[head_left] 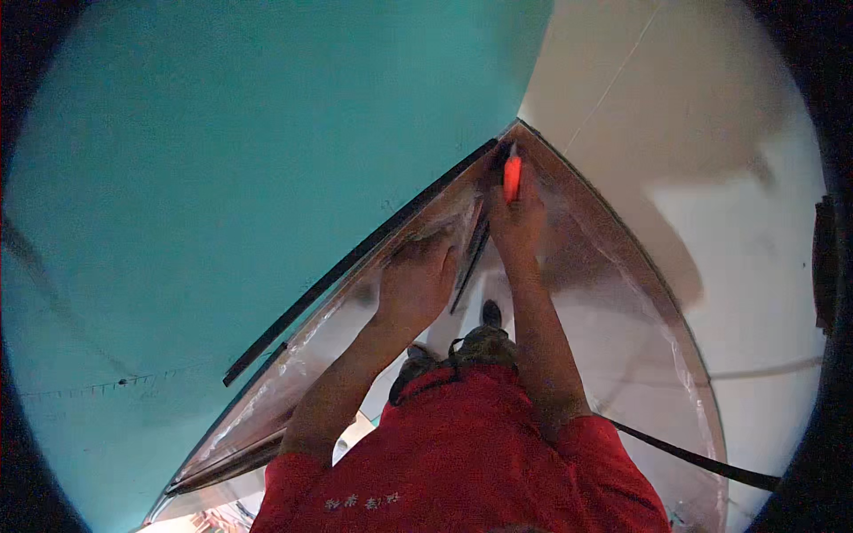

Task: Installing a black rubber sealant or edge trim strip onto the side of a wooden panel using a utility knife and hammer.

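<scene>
The right hand [520,219] grips a red tool [513,180], likely to reach the far corner [519,130]; whether the left hand [411,286] grips is unclear.

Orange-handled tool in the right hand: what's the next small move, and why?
Perhaps ease the orange-handled tool slightly forward with the right hand: its tip points toward the corner where the teal wall and pale wall meet, and the left hand is apart from it.

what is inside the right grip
A red-orange tool. Its upper part sticks out of the right grip; the rest is covered, so its shape there cannot be told.
</scene>
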Available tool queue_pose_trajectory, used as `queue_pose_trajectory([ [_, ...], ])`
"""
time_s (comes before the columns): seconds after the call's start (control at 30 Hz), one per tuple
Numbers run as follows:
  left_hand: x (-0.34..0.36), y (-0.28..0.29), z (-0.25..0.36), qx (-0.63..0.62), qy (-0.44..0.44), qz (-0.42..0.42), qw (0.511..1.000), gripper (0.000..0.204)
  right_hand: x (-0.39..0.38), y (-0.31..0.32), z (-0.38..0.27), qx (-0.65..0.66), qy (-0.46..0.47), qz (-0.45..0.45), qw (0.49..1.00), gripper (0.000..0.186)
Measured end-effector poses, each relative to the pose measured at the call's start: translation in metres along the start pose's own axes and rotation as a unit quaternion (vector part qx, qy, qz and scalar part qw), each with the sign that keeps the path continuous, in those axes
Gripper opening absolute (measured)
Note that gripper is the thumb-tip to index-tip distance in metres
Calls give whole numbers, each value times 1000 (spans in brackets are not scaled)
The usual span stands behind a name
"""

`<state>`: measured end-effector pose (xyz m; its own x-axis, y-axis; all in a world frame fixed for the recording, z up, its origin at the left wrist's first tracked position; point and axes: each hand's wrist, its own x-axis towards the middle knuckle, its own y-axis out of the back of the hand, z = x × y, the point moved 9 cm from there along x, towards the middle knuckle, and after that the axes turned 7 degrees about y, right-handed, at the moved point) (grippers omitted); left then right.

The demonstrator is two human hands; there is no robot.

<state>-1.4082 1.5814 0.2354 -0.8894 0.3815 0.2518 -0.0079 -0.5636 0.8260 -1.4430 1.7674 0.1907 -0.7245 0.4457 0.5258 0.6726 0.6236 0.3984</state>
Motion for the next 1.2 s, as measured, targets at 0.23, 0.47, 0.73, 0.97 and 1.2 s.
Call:
queue_pose_trajectory([
  [0.23, -8, -25, -11, -22, 40, -40, 998, 31, -4, 22, -23, -73, 38, -55, 995, 50],
  [0.47, -11, -54, -14, -75, 44, -39, 995, 39, -23, 75, 4, -206, 43, -46, 977, 59],
  [0.73, 55, -74, 23, -171, -12, 152, 973, 45, -19, 78, -26, -195, 170, -24, 966, 59],
  [0.97, 80, -122, 28, -227, 69, 162, 958, 52, -36, 95, 5, -150, -5, -93, 984, 55],
  [1.2, 60, -113, 12, -146, -11, 165, 975, 49, -46, 87, 10, -37, -76, -74, 994, 50],
])
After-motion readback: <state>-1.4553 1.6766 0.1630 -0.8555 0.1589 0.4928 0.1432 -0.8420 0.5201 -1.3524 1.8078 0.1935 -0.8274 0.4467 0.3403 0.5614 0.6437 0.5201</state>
